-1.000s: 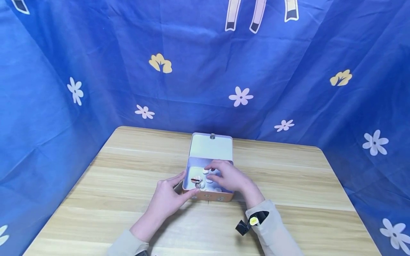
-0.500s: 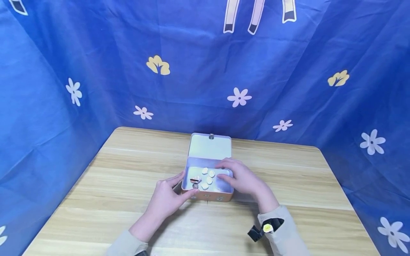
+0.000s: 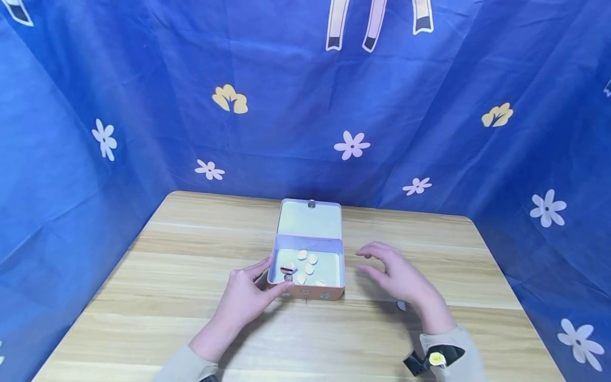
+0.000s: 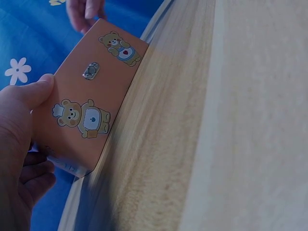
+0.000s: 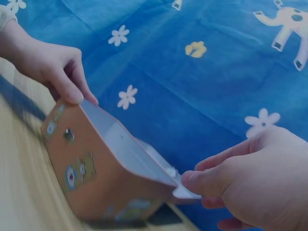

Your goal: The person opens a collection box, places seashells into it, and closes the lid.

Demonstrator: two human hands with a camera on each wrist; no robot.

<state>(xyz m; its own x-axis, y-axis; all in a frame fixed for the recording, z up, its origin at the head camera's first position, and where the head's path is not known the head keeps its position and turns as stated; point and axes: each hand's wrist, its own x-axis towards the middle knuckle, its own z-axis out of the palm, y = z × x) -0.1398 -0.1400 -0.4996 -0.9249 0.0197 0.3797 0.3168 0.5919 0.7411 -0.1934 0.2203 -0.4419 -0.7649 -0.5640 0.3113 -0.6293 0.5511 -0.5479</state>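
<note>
An orange tin box (image 3: 305, 292) with bear pictures stands with its hinged lid (image 3: 310, 218) raised. My left hand (image 3: 248, 294) grips its front left corner, thumb on the front rim and fingers along the side. Inside lie several small white shells (image 3: 309, 269), a larger brownish shell (image 3: 288, 269) with a dark slit, and a small dark round piece (image 3: 288, 278). To the right of the box, my right hand (image 3: 403, 273) hovers over the table, fingers bent loosely and thumb apart from them. A small white piece (image 3: 401, 305) lies on the table, partly hidden by that hand.
The box rests on a light wooden table (image 3: 200, 228) with rounded far corners. A blue cloth (image 3: 286, 116) with flowers hangs behind the table and on both sides. A black wrist strap (image 3: 446, 354) sits on the right sleeve.
My right hand has left the inside of the box and moved right over the table, uncovering the shells. The left hand keeps its grip on the corner.
</note>
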